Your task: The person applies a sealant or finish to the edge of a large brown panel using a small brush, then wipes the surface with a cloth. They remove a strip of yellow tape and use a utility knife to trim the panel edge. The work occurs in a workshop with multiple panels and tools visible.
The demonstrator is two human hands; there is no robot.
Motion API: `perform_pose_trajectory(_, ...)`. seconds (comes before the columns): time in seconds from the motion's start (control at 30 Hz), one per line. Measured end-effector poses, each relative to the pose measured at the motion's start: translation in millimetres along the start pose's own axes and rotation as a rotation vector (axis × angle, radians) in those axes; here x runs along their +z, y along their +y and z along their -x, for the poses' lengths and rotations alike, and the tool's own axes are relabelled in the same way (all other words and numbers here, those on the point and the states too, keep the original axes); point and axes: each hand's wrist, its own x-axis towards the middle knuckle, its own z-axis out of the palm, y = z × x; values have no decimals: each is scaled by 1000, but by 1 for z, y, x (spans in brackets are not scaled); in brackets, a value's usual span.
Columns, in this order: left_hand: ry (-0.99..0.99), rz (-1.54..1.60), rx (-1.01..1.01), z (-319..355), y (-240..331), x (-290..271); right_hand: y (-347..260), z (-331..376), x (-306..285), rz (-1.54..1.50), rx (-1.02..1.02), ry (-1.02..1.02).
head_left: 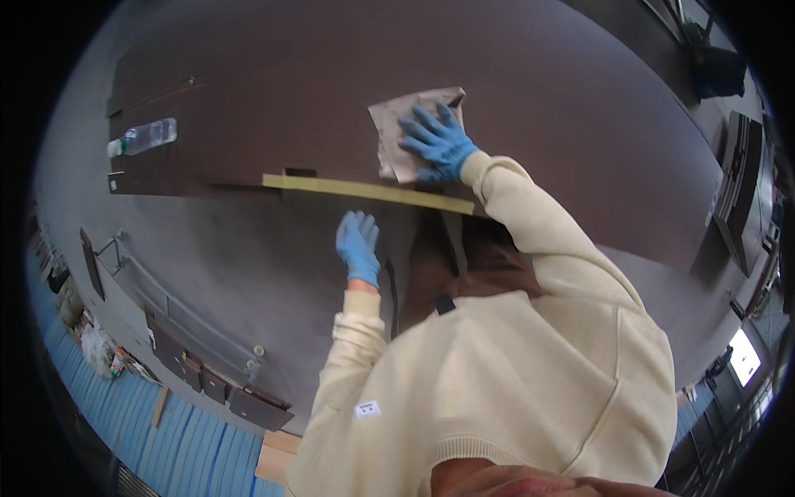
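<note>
My right hand, in a blue glove, lies spread on a pale beige cloth, pressing it against a large dark brown panel. The cloth is roughly square, with one far corner folded over. My left hand, gloved in the same blue, hangs in the air off the panel's near edge, holding nothing, its fingers stretched out. A long yellow strip runs along that near edge, between my left hand and the cloth. Beneath the cloth, the panel's surface is hidden.
A clear plastic bottle lies on its side at the panel's left end. On the floor to the left stands a metal frame with casters, beside dark boards. More dark panels are stacked at the right.
</note>
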Motion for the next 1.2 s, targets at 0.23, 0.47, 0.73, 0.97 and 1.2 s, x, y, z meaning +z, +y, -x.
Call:
perform_pose_trajectory(0.23, -21, -11, -52, -1, 7, -8, 24, 0, 15, 160, 302, -97)
perform_pose_trajectory(0.47, -140, -78, 18, 4, 33, -3, 62, 14, 7, 265, 861, 19)
perform_pose_trajectory(0.73, -314, -232, 31, 26, 60, 78, 63, 21, 3, 181, 793, 222)
perform_pose_trajectory(0.97, -436, -232, 45, 29, 93, 121, 140, 133, -47, 461, 1193, 227)
perform_pose_trajectory(1.2, -428, -251, -101, 17, 119, 104, 165, 215, -83, 501, 2176, 323)
